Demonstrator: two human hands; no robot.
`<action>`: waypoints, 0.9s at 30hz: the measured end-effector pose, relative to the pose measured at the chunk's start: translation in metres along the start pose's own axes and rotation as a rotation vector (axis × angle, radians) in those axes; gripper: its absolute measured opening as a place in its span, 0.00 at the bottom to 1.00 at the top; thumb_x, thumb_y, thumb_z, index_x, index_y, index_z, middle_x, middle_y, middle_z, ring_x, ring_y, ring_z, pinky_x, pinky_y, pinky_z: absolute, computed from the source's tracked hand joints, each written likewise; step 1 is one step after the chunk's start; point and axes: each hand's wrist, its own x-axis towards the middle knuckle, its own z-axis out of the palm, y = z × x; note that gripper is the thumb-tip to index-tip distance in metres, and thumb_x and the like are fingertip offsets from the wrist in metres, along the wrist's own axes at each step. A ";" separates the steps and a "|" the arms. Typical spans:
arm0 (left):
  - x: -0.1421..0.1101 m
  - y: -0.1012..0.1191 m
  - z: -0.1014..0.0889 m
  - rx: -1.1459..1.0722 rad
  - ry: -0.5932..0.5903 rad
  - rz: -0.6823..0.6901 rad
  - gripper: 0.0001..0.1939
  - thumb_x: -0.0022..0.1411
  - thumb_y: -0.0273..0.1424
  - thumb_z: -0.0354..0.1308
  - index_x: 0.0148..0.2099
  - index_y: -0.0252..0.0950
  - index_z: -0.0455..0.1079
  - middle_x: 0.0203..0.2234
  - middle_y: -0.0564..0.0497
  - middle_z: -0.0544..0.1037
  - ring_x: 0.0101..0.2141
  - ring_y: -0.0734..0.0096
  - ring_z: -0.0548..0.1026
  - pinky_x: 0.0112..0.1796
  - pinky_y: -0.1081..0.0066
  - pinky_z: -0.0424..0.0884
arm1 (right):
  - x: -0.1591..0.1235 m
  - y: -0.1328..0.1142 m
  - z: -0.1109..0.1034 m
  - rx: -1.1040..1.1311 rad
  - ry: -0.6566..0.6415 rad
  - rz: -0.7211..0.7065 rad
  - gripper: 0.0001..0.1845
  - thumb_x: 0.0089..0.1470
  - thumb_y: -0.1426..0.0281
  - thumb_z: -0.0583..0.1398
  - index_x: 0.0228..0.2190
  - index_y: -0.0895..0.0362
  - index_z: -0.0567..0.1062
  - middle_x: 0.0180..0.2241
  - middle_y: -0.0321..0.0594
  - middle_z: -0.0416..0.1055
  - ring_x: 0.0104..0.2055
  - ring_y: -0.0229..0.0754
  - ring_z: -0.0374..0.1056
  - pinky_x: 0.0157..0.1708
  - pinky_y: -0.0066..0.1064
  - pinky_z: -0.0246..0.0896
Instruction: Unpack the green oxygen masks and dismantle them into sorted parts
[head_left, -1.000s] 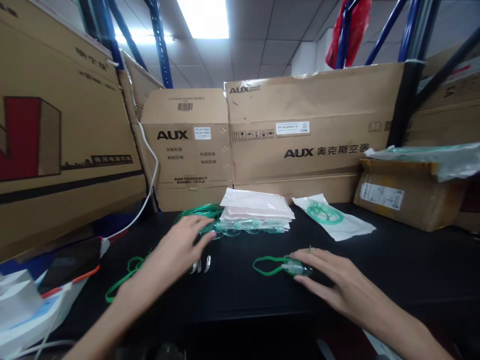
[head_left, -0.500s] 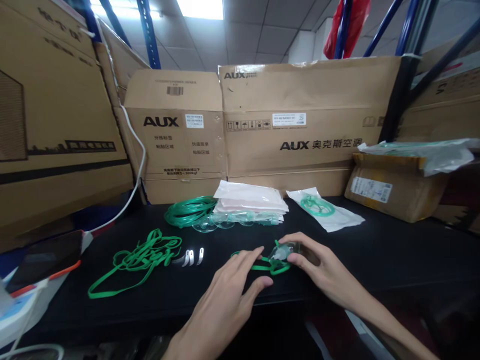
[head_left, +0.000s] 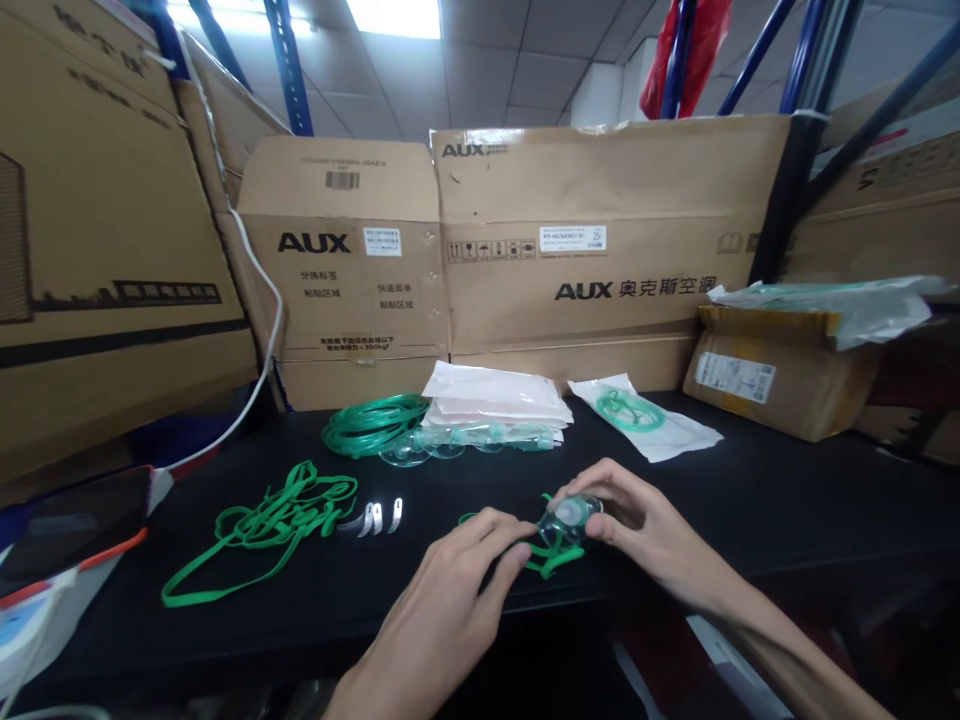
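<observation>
A small clear oxygen mask (head_left: 568, 518) with a pale round fitting is held near the front edge of the black table. My right hand (head_left: 626, 515) grips its right side between thumb and fingers. A green elastic strap (head_left: 551, 565) hangs in loops from the mask. My left hand (head_left: 469, 565) is at the strap's left, thumb and forefinger closed around part of it, fingertips close to the mask. Part of the strap is hidden behind the left fingers. Farther left lie a tangle of green elastic straps (head_left: 281, 520) and several small metal nose clips (head_left: 376, 518).
Behind my hands are coiled green tubing (head_left: 375, 422), several clear masks (head_left: 450, 437) and stacked white pouches (head_left: 499, 395). A bagged tubing set (head_left: 645, 420) lies right of them, near a small carton (head_left: 772, 370). A phone (head_left: 75, 525) sits at left; cardboard (head_left: 615, 210) walls the back.
The mask has turned, so its pale fitting faces up more. My left hand has moved in toward it, and the left thumb and forefinger have closed on the strap.
</observation>
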 end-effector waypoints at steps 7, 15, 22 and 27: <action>0.003 0.006 -0.003 -0.051 -0.052 -0.047 0.12 0.73 0.36 0.57 0.55 0.48 0.74 0.47 0.56 0.80 0.47 0.66 0.76 0.49 0.69 0.68 | -0.001 -0.002 0.005 0.117 -0.022 -0.018 0.14 0.58 0.62 0.69 0.39 0.51 0.70 0.50 0.41 0.77 0.55 0.46 0.72 0.55 0.42 0.64; 0.005 0.006 -0.001 -0.069 -0.027 -0.024 0.07 0.72 0.34 0.57 0.42 0.43 0.76 0.35 0.57 0.76 0.35 0.72 0.73 0.36 0.73 0.65 | -0.006 -0.007 0.009 0.020 -0.048 0.052 0.12 0.64 0.61 0.62 0.47 0.49 0.70 0.53 0.42 0.74 0.58 0.46 0.70 0.59 0.44 0.65; 0.004 0.002 0.003 -0.039 0.001 -0.022 0.09 0.73 0.29 0.53 0.40 0.40 0.74 0.36 0.55 0.74 0.36 0.71 0.73 0.38 0.72 0.65 | -0.004 -0.006 0.016 -0.408 -0.042 -0.072 0.14 0.58 0.63 0.68 0.47 0.46 0.77 0.49 0.36 0.77 0.53 0.48 0.72 0.56 0.39 0.65; 0.005 -0.001 0.000 -0.035 0.024 -0.081 0.11 0.74 0.32 0.52 0.41 0.43 0.75 0.37 0.56 0.75 0.36 0.70 0.74 0.38 0.71 0.65 | -0.005 -0.007 0.013 -0.321 -0.021 -0.017 0.11 0.63 0.61 0.63 0.46 0.47 0.75 0.46 0.36 0.76 0.52 0.47 0.72 0.54 0.38 0.65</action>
